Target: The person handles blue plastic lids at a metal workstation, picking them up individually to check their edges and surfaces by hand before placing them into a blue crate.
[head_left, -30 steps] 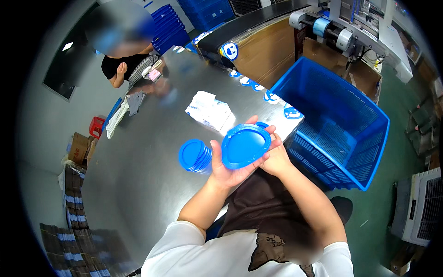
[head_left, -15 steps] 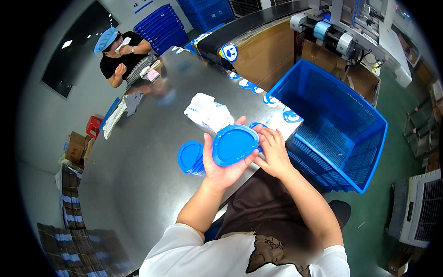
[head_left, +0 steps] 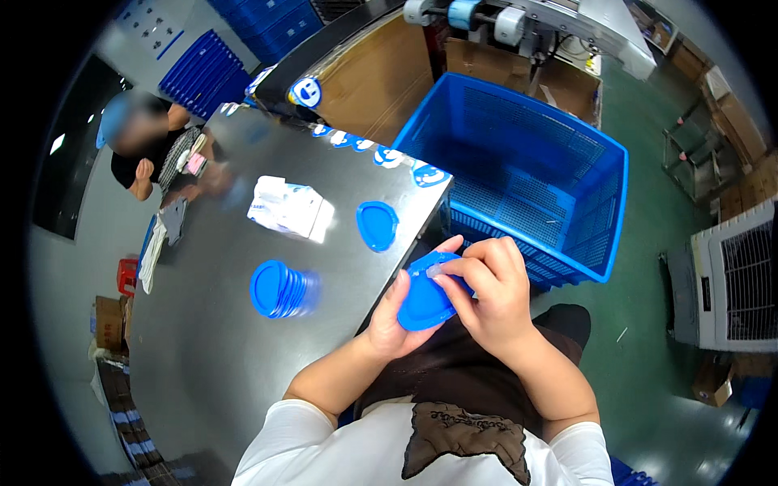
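A blue, rounded plastic lid (head_left: 423, 304) with a raised rim rests in my left hand (head_left: 387, 330), tilted toward me at the table's front edge. The thumb lies along its near side and the fingers support it from below. My right hand (head_left: 496, 304) pinches a small translucent bit (head_left: 434, 270) at the lid's upper edge. Beyond the hands, a single blue lid (head_left: 377, 227) lies flat on the metal table (head_left: 211, 356). To the left, several similar lids form a leaning stack (head_left: 277, 289).
A white soft package (head_left: 285, 207) lies behind the lids. A large blue plastic crate (head_left: 535, 194) stands right of the table. At the far left, a person in a blue cap (head_left: 117, 117) sits by the table. A white slatted unit (head_left: 741, 283) stands on the floor at right.
The view has swung right. The held lid has come nearer to me and tilted, and my right fingers now pinch at its upper edge. A single lid now shows fully on the table.
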A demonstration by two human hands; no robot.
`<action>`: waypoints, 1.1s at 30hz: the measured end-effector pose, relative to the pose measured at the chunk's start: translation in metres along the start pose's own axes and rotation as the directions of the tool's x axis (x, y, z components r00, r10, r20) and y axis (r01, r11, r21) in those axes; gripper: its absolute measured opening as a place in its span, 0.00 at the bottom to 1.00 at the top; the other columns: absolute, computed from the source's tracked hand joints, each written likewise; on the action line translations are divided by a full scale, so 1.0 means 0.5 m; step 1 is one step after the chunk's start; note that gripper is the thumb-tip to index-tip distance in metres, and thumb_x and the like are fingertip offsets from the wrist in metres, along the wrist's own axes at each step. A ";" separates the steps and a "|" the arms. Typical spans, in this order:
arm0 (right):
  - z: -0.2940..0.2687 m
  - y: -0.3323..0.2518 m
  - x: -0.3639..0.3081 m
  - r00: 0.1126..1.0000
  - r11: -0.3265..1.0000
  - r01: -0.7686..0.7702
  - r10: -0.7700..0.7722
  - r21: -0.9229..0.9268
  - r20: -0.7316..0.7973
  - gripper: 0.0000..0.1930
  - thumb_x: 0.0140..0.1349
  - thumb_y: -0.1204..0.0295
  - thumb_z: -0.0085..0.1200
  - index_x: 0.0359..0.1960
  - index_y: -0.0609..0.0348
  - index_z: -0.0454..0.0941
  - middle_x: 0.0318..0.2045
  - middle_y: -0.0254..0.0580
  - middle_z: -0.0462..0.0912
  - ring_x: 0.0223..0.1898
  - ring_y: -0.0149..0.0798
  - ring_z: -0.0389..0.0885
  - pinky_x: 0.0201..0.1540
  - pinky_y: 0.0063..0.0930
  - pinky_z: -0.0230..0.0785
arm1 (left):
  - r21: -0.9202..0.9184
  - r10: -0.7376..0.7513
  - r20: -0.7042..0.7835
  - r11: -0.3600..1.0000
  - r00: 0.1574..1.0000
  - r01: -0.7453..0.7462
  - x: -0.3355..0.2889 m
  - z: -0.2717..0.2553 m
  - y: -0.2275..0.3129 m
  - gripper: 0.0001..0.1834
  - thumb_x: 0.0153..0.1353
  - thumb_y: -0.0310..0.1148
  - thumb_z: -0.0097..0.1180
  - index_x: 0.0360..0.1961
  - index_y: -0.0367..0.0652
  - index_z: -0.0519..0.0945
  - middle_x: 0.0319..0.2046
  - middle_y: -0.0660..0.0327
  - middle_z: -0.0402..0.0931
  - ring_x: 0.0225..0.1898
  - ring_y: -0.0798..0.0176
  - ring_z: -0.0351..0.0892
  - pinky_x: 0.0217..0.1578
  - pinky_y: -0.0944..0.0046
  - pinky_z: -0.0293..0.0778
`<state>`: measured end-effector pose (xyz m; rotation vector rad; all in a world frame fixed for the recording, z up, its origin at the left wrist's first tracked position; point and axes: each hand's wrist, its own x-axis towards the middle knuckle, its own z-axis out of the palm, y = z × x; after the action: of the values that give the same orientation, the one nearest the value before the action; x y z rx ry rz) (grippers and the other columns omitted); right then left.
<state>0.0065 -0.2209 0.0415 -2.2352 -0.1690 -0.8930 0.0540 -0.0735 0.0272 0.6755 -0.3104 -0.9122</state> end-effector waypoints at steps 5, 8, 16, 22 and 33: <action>-0.054 0.009 -0.038 0.996 0.976 -0.070 0.055 0.205 0.077 0.08 0.47 0.74 0.66 0.29 0.56 0.80 0.31 0.40 0.76 0.34 0.43 0.73 0.37 0.33 0.63 | -0.112 -0.107 -0.037 0.988 0.994 0.102 0.009 0.023 -0.011 0.40 0.68 0.60 0.35 0.72 0.43 0.51 0.61 0.50 0.66 0.61 0.53 0.68 0.64 0.51 0.62; -0.085 0.019 -0.065 0.977 0.871 -0.213 0.186 0.443 0.103 0.07 0.48 0.76 0.67 0.29 0.58 0.82 0.32 0.39 0.77 0.36 0.39 0.76 0.40 0.30 0.66 | -0.103 -0.140 -0.064 0.986 0.988 0.133 0.012 0.042 -0.025 0.41 0.67 0.60 0.36 0.71 0.41 0.52 0.61 0.47 0.67 0.60 0.51 0.70 0.62 0.50 0.65; -0.136 0.028 -0.090 0.919 0.834 -0.334 0.391 0.440 -0.043 0.07 0.49 0.77 0.67 0.29 0.59 0.82 0.32 0.38 0.70 0.35 0.33 0.73 0.39 0.23 0.67 | -0.118 -0.211 -0.079 0.973 0.974 0.201 0.034 0.047 -0.039 0.44 0.65 0.67 0.33 0.71 0.45 0.53 0.64 0.43 0.62 0.62 0.44 0.68 0.61 0.46 0.65; -0.102 0.029 -0.088 0.969 0.977 -0.186 0.200 0.109 -0.146 0.07 0.46 0.73 0.67 0.25 0.56 0.81 0.28 0.37 0.71 0.33 0.41 0.70 0.35 0.33 0.61 | 0.086 -0.181 -0.078 0.979 0.980 0.187 0.025 0.089 -0.078 0.45 0.65 0.67 0.31 0.71 0.44 0.50 0.63 0.48 0.63 0.64 0.51 0.66 0.63 0.46 0.62; -0.169 0.030 -0.121 0.934 0.645 -0.283 0.355 0.710 0.050 0.06 0.55 0.77 0.62 0.32 0.60 0.77 0.41 0.43 0.76 0.44 0.36 0.76 0.50 0.30 0.70 | -0.125 -0.275 -0.071 0.956 0.959 0.265 0.034 0.060 -0.056 0.47 0.63 0.68 0.34 0.70 0.41 0.54 0.62 0.46 0.65 0.60 0.46 0.70 0.55 0.45 0.72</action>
<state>-0.0802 -0.2797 0.0367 -1.4221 -0.0495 -0.5886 0.0310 -0.1113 0.0310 0.6598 -0.0864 -1.1486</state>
